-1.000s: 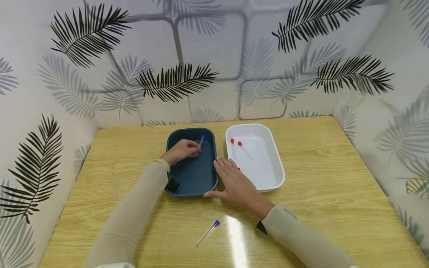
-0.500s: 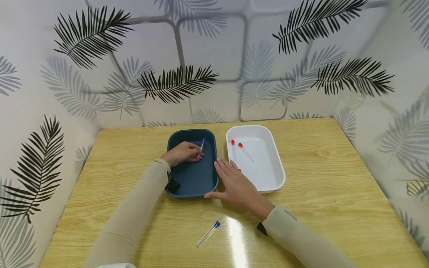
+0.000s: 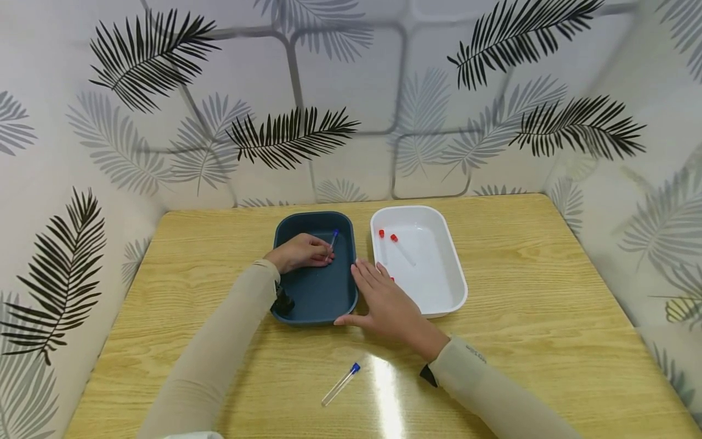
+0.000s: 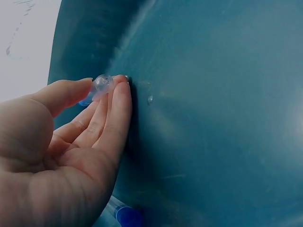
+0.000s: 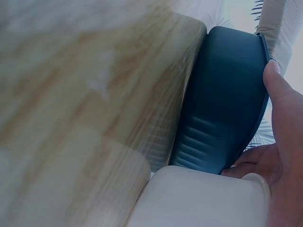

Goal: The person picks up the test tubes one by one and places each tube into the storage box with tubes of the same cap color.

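Note:
My left hand (image 3: pixel 307 251) reaches inside the dark blue tray (image 3: pixel 312 308) and pinches a clear test tube (image 4: pixel 101 86) between thumb and fingertips. Its blue cap (image 3: pixel 336 233) points toward the back of the tray. Another blue-capped tube (image 4: pixel 124 213) lies in the tray below this hand, as the left wrist view shows. My right hand (image 3: pixel 388 302) spans the tray's near right corner. Its straight fingers rest along the right rim, while the thumb (image 5: pixel 277 78) touches the near rim.
Beside the dark tray stands a white tray (image 3: pixel 439 286) holding several red-capped tubes (image 3: pixel 404 251), one partly hidden behind my right hand. On the wooden table (image 3: pixel 537 292), near me, lies a blue-capped tube (image 3: pixel 341 385). A leaf-patterned backdrop (image 3: pixel 351 79) rises behind the table.
My left hand has shifted slightly right and nearer with the pinched test tube. The right hand stays at the tray's corner.

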### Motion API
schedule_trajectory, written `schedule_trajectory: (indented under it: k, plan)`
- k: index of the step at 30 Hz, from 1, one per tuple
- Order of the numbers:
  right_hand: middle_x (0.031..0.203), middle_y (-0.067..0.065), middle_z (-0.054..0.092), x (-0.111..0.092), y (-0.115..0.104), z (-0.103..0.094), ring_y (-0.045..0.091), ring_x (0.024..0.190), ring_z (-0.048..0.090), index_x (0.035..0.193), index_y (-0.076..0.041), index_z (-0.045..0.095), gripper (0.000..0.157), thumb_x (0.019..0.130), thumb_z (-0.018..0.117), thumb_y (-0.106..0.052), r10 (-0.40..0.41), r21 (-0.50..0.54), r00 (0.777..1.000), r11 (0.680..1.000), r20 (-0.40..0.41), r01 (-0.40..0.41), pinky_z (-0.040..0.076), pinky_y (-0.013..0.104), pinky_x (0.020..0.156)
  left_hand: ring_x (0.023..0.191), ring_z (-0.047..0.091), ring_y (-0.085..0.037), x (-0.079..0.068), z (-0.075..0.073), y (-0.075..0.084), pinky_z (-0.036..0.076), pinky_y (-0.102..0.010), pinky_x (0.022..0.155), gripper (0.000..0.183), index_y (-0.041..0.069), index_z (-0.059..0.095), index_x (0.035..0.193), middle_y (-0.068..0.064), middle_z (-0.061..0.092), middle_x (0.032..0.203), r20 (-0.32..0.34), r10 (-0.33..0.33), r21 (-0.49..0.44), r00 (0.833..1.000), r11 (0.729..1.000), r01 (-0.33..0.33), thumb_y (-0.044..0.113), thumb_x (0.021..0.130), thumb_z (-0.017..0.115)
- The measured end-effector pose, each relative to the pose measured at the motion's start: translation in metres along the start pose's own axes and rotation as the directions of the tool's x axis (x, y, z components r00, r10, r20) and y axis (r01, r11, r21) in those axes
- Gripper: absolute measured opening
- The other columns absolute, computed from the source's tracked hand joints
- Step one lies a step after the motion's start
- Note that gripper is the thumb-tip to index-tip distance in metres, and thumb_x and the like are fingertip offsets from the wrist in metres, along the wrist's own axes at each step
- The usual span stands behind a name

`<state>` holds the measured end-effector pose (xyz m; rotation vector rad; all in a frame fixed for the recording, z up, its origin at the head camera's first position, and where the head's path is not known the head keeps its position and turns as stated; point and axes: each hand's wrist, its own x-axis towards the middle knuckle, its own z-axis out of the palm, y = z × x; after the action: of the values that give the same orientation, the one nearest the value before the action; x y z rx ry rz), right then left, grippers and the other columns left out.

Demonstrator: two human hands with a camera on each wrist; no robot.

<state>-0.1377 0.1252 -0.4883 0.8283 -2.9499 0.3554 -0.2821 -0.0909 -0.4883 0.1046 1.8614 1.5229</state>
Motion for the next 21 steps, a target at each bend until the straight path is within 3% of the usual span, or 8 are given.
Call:
schedule_trajectory:
  k: [21]
  plan:
    - [0.153,0.010,0.020,-0.0001,-0.0005,-0.0011,0.019,0.141,0.010,0.147,-0.004,0.025,0.106,0.075,0.034,-0.082,-0.004,0.008,1.000,1.000,-0.002,0.004,0.007,0.036,0.112,0.107,0.059,-0.025,-0.0003,0.0010,0.0013,0.047,-0.033,0.089,0.034,-0.010,0.051,0.125,-0.024,0.057,0.120,-0.007,-0.011,0.012,1.000,1.000,0.011,0.010,0.097,0.048]
